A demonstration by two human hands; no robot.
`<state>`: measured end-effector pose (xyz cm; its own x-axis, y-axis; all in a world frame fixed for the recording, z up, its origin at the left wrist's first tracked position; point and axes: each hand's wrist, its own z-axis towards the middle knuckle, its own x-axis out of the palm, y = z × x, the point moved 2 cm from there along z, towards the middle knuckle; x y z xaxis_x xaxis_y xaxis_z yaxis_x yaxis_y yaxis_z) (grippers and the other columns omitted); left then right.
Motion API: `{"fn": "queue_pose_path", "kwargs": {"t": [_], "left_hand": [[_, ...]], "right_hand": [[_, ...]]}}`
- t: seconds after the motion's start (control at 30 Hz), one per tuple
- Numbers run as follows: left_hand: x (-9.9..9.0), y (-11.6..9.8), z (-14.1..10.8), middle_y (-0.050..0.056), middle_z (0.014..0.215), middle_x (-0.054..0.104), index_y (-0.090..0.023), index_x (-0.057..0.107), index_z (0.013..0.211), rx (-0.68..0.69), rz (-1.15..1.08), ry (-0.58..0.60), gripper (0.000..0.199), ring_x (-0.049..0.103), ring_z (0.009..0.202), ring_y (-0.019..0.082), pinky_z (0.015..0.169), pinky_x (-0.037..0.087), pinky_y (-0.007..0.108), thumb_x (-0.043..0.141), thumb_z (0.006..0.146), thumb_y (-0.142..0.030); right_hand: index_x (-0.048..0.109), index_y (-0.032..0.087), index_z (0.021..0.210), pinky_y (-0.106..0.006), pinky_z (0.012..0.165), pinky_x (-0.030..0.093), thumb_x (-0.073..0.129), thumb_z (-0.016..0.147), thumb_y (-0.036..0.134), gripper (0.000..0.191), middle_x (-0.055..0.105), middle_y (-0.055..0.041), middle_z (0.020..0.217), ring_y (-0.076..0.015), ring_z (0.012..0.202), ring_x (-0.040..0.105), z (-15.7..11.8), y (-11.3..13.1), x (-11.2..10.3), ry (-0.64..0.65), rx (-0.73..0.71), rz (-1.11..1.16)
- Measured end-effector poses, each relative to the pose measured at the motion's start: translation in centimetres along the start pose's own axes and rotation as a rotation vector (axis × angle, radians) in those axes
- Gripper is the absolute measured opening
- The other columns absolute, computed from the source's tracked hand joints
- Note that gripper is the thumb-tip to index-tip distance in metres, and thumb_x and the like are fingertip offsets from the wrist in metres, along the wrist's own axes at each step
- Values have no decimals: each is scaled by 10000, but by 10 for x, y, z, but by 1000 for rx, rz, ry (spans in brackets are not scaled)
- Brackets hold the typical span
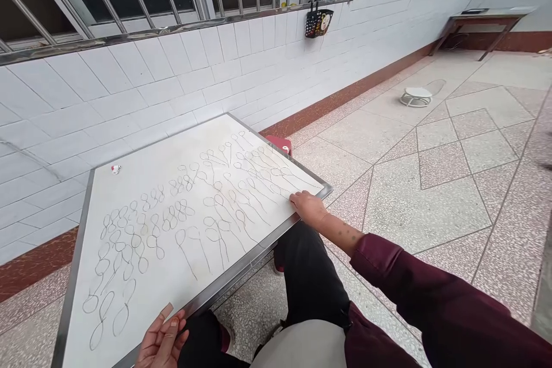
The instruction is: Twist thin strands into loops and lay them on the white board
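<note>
A white table with a metal rim carries many thin, dark wire loops. Some are twisted into figure-eights, and others have a single loop with a long straight tail. My right hand rests at the near right corner, its fingers bent together on the tabletop beside the wire tails. Whether a wire is between those fingertips is hidden. At the near edge, lower left, my left hand is closed with the thumb pressed to the fingers. A tan strip wraps one of its fingertips. Anything held there is too small to see.
A small red-and-white item lies on the table's far left. Behind stands a white tiled wall with barred windows and a hanging black basket. A red stool shows past the table. A low white chair stands on the floor.
</note>
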<state>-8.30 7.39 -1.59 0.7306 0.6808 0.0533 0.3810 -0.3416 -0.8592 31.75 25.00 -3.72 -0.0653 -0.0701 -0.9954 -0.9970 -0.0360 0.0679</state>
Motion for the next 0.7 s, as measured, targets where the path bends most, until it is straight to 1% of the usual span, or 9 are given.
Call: {"fn": "queue_pose_path", "kwargs": {"t": [0.2,0.37,0.47,0.53,0.6,0.7], "left_hand": [[-4,2,2,47,936,757,-205,723,1025,19,4,10,396,682,859,165,674,571,206,808,644,-272],[-5,2,3,47,957,748,-209,717,1031,24,23,18,395,690,861,179,665,577,236,808,654,-283],[-5,2,3,55,976,743,-205,710,1035,32,45,37,407,696,864,197,670,583,268,815,654,-300],[-7,3,3,48,956,741,-206,712,1028,33,31,29,400,690,855,185,673,578,254,815,651,-295],[-8,4,3,40,936,742,-208,718,1018,36,12,13,393,685,854,173,675,572,235,815,645,-284],[-9,6,3,38,934,748,-209,726,1012,37,-3,2,397,687,855,169,665,569,224,821,631,-268]], "right_hand": [[654,168,1077,-285,769,466,396,1061,240,268,682,-142,1082,-251,1071,582,6,4,1,-28,0,7],[646,181,1071,-285,787,462,466,1046,269,202,673,-129,1110,-248,1083,582,7,1,8,-61,14,57],[649,189,1044,-282,787,456,485,1044,302,199,681,-114,1086,-244,1081,586,6,-5,6,-100,37,112],[654,185,1048,-288,785,456,443,1059,314,248,689,-112,1064,-248,1069,597,1,-10,3,-146,66,157],[650,177,1096,-299,783,460,361,1080,322,324,694,-115,1068,-251,1042,619,-7,-16,0,-201,96,210],[627,175,1185,-305,819,476,255,1097,344,417,699,-117,1124,-232,1005,655,-31,-16,6,-263,79,302]]}}
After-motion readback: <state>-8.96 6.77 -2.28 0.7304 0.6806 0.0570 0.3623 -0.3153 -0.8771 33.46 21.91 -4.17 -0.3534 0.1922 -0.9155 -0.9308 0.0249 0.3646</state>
